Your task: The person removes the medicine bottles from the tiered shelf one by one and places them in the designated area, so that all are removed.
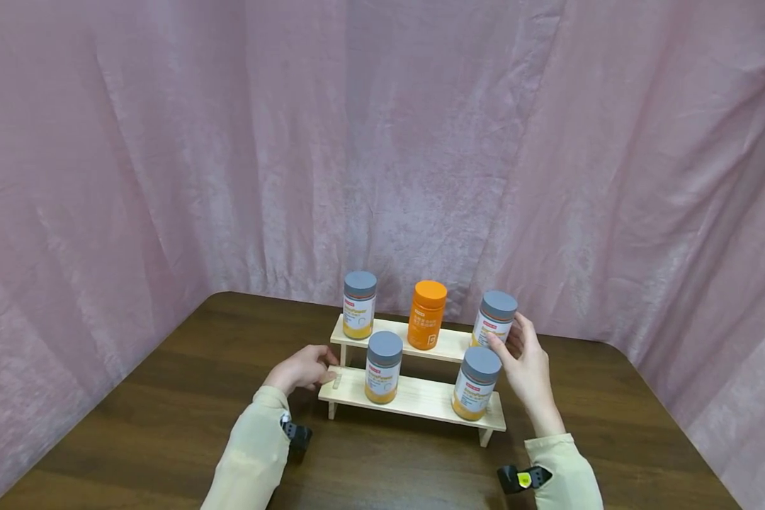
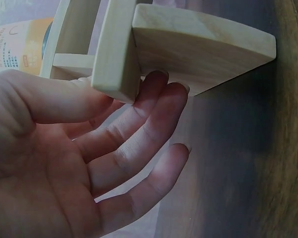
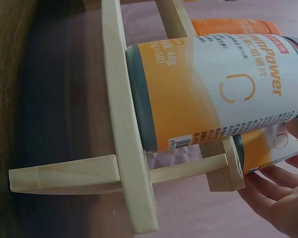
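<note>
A two-tier pale wooden display rack (image 1: 421, 397) stands on the table with several supplement jars on it. My left hand (image 1: 302, 369) grips the left end of the lower board, thumb on top and fingertips underneath, as the left wrist view shows. At the other side my right hand (image 1: 530, 375) holds the grey-lidded jar (image 1: 499, 306) at the right end of the upper board, thumb and fingers around it. Below it, a similar jar (image 1: 474, 391) stands on the lower board's right end; in the right wrist view it partly hides the held jar (image 3: 268, 148).
An orange jar (image 1: 428, 316) occupies the middle of the upper board, and a grey-lidded jar (image 1: 360, 304) its left end. Another grey-lidded jar (image 1: 383, 372) stands left of centre on the lower board. Behind the brown wooden table (image 1: 191, 397) hangs a pink curtain (image 1: 421, 142).
</note>
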{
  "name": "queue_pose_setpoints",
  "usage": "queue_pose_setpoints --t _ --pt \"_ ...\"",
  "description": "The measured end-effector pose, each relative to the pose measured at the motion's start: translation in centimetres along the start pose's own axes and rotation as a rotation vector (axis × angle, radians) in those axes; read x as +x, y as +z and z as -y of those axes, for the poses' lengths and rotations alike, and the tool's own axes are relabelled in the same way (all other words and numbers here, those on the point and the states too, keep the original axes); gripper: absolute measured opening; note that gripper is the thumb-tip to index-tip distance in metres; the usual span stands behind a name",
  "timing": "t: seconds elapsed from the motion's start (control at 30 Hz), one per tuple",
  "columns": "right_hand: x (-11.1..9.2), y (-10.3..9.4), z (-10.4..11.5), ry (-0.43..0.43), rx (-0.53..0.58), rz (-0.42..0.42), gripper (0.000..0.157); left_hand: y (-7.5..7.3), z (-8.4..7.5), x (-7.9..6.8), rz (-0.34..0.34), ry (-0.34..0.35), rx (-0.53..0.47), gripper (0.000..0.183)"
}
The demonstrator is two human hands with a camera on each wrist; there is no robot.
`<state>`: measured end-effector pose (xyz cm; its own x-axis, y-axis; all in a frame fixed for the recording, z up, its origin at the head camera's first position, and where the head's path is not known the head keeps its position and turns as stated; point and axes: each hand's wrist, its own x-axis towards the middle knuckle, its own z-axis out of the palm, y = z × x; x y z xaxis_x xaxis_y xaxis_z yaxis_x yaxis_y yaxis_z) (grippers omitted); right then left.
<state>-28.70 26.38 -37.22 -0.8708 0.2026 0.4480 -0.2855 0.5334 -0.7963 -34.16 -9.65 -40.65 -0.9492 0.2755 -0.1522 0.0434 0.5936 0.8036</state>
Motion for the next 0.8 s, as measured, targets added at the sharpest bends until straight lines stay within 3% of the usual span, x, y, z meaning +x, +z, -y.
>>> queue_pose_setpoints --t 0.23,0.8 --pt "-0.08 0.1 -0.03 -0.071 0.001 -0.072 0.061 0.13 -0.28 -0.19 -0.027 -0.014 0.04 0.018" --pt "0.01 -0.73 -0.05 -0.08 -0.044 -0.151 0.057 -0.01 0.05 0.03 -0.015 -0.011 0.007 0.019"
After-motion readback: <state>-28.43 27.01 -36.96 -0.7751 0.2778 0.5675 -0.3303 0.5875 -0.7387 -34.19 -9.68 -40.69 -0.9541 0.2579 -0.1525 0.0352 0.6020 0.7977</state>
